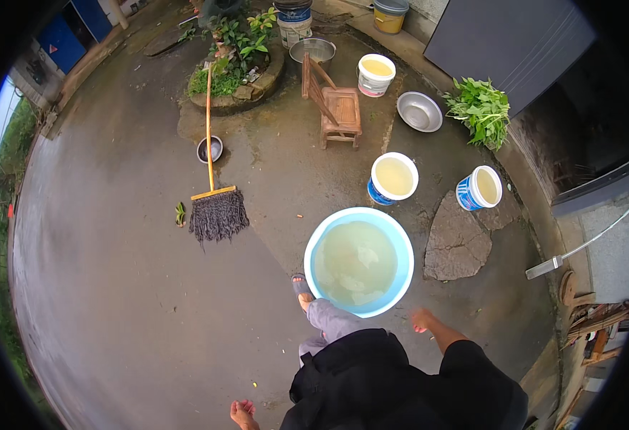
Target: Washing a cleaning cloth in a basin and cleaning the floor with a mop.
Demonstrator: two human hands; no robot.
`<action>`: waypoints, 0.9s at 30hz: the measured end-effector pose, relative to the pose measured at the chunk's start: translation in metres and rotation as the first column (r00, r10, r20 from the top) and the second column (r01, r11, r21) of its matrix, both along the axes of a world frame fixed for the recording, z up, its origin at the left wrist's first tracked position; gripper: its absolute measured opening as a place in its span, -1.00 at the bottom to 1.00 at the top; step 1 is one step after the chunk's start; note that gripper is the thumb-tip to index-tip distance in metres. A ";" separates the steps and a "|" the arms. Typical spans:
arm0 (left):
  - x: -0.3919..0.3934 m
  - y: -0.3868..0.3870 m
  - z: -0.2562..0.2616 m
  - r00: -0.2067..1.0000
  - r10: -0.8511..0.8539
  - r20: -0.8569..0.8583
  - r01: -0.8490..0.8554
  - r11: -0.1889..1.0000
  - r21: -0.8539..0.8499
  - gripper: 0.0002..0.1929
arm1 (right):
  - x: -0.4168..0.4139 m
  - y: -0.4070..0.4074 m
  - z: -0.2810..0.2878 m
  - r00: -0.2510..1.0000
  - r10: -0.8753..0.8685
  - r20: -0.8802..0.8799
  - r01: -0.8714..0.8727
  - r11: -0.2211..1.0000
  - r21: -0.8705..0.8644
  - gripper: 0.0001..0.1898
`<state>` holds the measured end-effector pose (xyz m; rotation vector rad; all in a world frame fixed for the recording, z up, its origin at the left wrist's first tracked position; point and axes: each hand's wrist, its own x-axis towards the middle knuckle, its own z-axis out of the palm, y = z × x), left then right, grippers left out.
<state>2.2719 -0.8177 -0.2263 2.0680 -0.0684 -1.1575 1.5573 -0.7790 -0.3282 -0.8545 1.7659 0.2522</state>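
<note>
My left hand (243,413) hangs at the bottom edge over bare concrete, fingers loosely curled, with nothing seen in it. To the right, my right hand (423,320) hangs just below the rim of a light blue plastic tub (405,236); it is slightly blurred, touches nothing visible and appears to be empty. Cloudy water (355,263) stands in the tub. One sandalled foot (302,289) is beside the tub's lower left rim. Behind the tub stands a blue and white bucket (379,193) of yellowish liquid, with a similar bucket (467,196) farther right.
A string mop (219,215) stands at left, near a small metal bowl (216,149). Farther back are a wooden chair (341,110), a white bucket (376,86), a metal basin (419,112) and leafy greens (481,113). A flat stone slab (457,242) lies right of the tub.
</note>
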 end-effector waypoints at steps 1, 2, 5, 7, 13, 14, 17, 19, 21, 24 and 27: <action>-0.002 -0.033 -0.006 1.000 -0.020 -0.003 0.020 1.000 -0.011 -0.69 | 0.009 -0.027 0.000 1.000 -0.020 -0.003 0.020 1.000 -0.011 -0.78; -0.010 -0.062 -0.013 0.989 -0.133 -0.058 0.135 0.990 0.043 -0.71 | 0.019 -0.058 -0.001 0.949 -0.307 0.067 0.300 0.949 0.100 -0.78; -0.036 -0.143 -0.023 0.943 -0.315 -0.110 0.325 0.942 0.083 -0.68 | 0.077 -0.194 0.081 0.861 -0.477 0.175 0.490 0.871 -0.034 -0.76; -0.049 -0.201 -0.029 0.912 -0.391 -0.123 0.400 0.914 0.063 -0.63 | 0.096 -0.265 0.112 0.831 -0.510 0.223 0.541 0.834 -0.108 -0.76; -0.044 -0.359 -0.053 0.789 -0.588 -0.179 0.604 0.796 0.046 -0.67 | 0.108 -0.418 0.118 0.802 -0.525 0.287 0.585 0.786 -0.197 -0.75; -0.038 -0.381 -0.052 0.795 -0.582 -0.172 0.597 0.801 0.049 -0.67 | 0.112 -0.428 0.115 0.776 -0.531 0.339 0.617 0.749 -0.239 -0.75; -0.075 -0.509 -0.047 0.799 -0.590 -0.118 0.601 0.789 0.129 -0.74 | 0.102 -0.453 0.037 0.822 -0.538 0.186 0.570 0.778 -0.265 -0.74; -0.101 -0.582 -0.047 0.774 -0.615 -0.147 0.626 0.778 0.042 -0.66 | 0.094 -0.476 -0.007 0.878 -0.457 0.141 0.479 0.848 -0.227 -0.67; -0.131 -0.640 -0.054 0.782 -0.600 -0.170 0.608 0.794 -0.006 -0.58 | 0.122 -0.551 -0.027 0.996 0.002 -0.084 -0.029 0.946 -0.323 -0.54; -0.189 -0.693 -0.091 0.683 -0.702 -0.203 0.720 0.694 0.022 -0.41 | 0.176 -0.664 -0.033 0.960 -0.266 0.086 0.278 0.942 -0.187 -0.44; -0.309 -0.731 -0.152 0.616 -0.667 -0.419 0.699 0.708 -0.098 -0.37 | 0.139 -0.692 -0.104 0.884 -0.180 0.432 0.345 0.874 -0.343 -0.48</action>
